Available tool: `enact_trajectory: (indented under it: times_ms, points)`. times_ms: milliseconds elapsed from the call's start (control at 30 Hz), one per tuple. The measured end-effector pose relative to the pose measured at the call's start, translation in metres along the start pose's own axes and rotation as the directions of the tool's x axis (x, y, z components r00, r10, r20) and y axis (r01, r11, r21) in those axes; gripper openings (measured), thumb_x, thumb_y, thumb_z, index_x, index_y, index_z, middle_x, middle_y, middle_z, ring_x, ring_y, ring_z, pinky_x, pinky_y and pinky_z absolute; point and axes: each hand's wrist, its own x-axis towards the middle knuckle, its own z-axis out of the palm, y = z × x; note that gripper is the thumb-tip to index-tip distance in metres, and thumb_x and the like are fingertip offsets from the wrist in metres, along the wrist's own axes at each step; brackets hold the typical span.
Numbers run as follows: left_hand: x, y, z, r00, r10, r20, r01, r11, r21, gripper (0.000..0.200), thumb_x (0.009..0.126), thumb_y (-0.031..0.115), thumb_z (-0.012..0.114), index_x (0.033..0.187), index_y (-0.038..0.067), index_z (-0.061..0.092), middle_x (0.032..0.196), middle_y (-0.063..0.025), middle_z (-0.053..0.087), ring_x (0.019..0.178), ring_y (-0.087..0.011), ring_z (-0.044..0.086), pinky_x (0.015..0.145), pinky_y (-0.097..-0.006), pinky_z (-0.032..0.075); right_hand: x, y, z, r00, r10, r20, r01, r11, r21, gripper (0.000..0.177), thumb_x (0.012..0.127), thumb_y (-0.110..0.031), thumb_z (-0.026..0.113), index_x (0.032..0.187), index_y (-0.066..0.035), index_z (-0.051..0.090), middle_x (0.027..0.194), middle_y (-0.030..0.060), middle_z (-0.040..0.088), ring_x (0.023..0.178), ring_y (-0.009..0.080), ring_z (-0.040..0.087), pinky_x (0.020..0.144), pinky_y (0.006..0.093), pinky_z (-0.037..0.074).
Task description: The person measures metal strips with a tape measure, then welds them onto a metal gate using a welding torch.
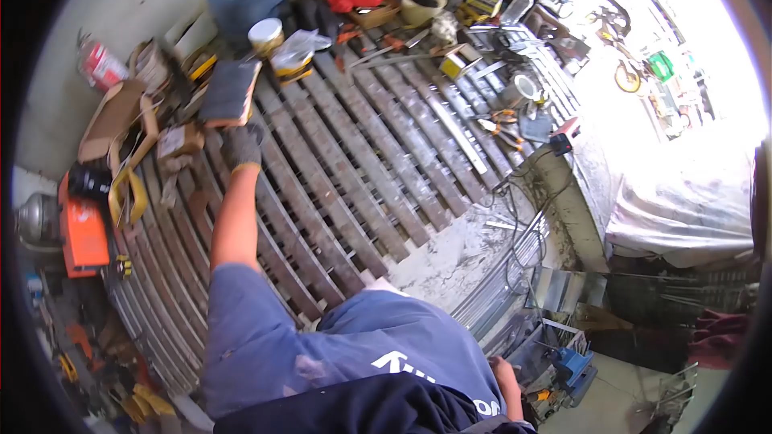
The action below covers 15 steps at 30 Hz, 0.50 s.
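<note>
My left hand (242, 145), in a dark glove, reaches out over the slatted metal bench (338, 153). Its fingers are at the near end of a dark, flat, book-like object (230, 90) with a reddish-brown edge and appear to grip it. A small cardboard box (180, 141) lies just left of the glove. Low on the right, beside the blue shirt, part of my right hand or wrist (504, 371) shows; its fingers are hidden.
Behind the book stand a blue bucket (247, 0), a white-lidded tub (266, 35) and a bagged yellow container (295, 60). Pliers (503, 130) and cables lie at the bench's right. An orange box (83, 229) and fire extinguisher (103, 64) are at left.
</note>
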Motion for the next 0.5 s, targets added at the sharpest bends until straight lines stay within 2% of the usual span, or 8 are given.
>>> enact_trajectory:
  times_ms: [67,100,133,167,233,300,400,500]
  points:
    - [-0.020,-0.002,0.012,0.998,0.048,0.037,-0.052,0.994,0.096,0.040,0.108,0.037,0.061,0.126,0.003,0.069,0.131,-0.0265,0.067,0.116,-0.0483,0.067,0.099,-0.0589,0.055,0.005,-0.040,-0.043,0.990,-0.077,-0.121,0.071,0.996,-0.053,0.061,0.092,-0.036,0.082,0.143,-0.005,0.068,0.133,0.0252,0.074,0.126,0.0424,0.070,0.107,0.0488,0.057]
    - [-0.038,0.005,0.005,0.991,0.076,0.109,-0.087,0.991,0.097,0.045,0.108,0.032,0.061,0.141,0.001,0.062,0.140,-0.0287,0.061,0.123,-0.0481,0.064,0.104,-0.0578,0.053,0.013,-0.063,-0.062,0.977,-0.138,-0.161,0.118,0.984,-0.133,0.059,0.093,-0.037,0.083,0.142,-0.007,0.068,0.132,0.0234,0.074,0.126,0.0429,0.070,0.106,0.0500,0.056]
    - [-0.061,0.000,0.015,0.952,0.293,-0.082,-0.286,0.954,0.094,0.056,0.106,0.028,0.063,0.154,0.000,0.054,0.145,-0.0303,0.057,0.129,-0.0482,0.060,0.108,-0.0580,0.050,0.021,-0.085,-0.080,0.951,-0.229,-0.205,0.200,0.968,-0.153,0.056,0.093,-0.036,0.083,0.140,-0.009,0.069,0.131,0.0216,0.074,0.125,0.0423,0.069,0.106,0.0510,0.056]
    - [-0.090,0.015,-0.001,0.938,0.342,-0.047,-0.335,0.935,0.114,0.066,0.104,0.029,0.066,0.162,0.001,0.047,0.148,-0.0299,0.055,0.131,-0.0485,0.058,0.109,-0.0584,0.049,0.027,-0.109,-0.101,0.916,-0.315,-0.249,0.277,0.944,-0.179,0.053,0.093,-0.036,0.083,0.138,-0.010,0.070,0.130,0.0199,0.073,0.124,0.0417,0.069,0.106,0.0519,0.055]
    - [-0.139,0.026,-0.026,0.901,0.286,0.325,-0.296,0.955,-0.022,0.063,0.103,0.033,0.068,0.156,0.003,0.053,0.148,-0.0271,0.056,0.125,-0.0488,0.060,0.107,-0.0560,0.050,0.031,-0.172,-0.155,0.831,-0.491,-0.261,0.398,0.853,-0.338,0.047,0.097,-0.032,0.080,0.137,-0.008,0.072,0.128,0.0193,0.075,0.125,0.0377,0.069,0.109,0.0492,0.054]
    - [-0.197,0.040,-0.044,0.891,0.383,0.246,-0.378,0.923,-0.068,0.055,0.102,0.033,0.068,0.148,0.004,0.059,0.149,-0.0248,0.055,0.124,-0.0485,0.060,0.106,-0.0579,0.049,0.037,-0.227,-0.209,0.724,-0.624,-0.293,0.465,0.756,-0.460,0.041,0.098,-0.032,0.078,0.133,-0.012,0.072,0.124,0.0160,0.074,0.121,0.0360,0.069,0.108,0.0520,0.051]
    - [-0.266,0.059,-0.073,0.887,0.400,0.232,-0.369,0.914,-0.166,0.054,0.102,0.030,0.070,0.149,0.005,0.058,0.143,-0.0213,0.055,0.123,-0.0452,0.059,0.106,-0.0559,0.048,0.061,-0.300,-0.297,0.389,-0.836,-0.387,0.568,0.549,-0.614,0.034,0.097,-0.026,0.078,0.128,-0.011,0.074,0.118,0.0143,0.074,0.116,0.0336,0.070,0.105,0.0517,0.051]
    - [-0.311,0.078,-0.096,0.909,0.345,0.235,-0.300,0.931,-0.207,0.052,0.098,0.029,0.075,0.143,0.006,0.062,0.140,-0.0201,0.058,0.125,-0.0437,0.058,0.108,-0.0562,0.047,0.058,-0.390,-0.396,0.104,-0.888,-0.447,0.591,0.417,-0.690,0.022,0.094,-0.014,0.077,0.115,-0.009,0.075,0.109,0.0125,0.073,0.109,0.0320,0.071,0.100,0.0493,0.053]
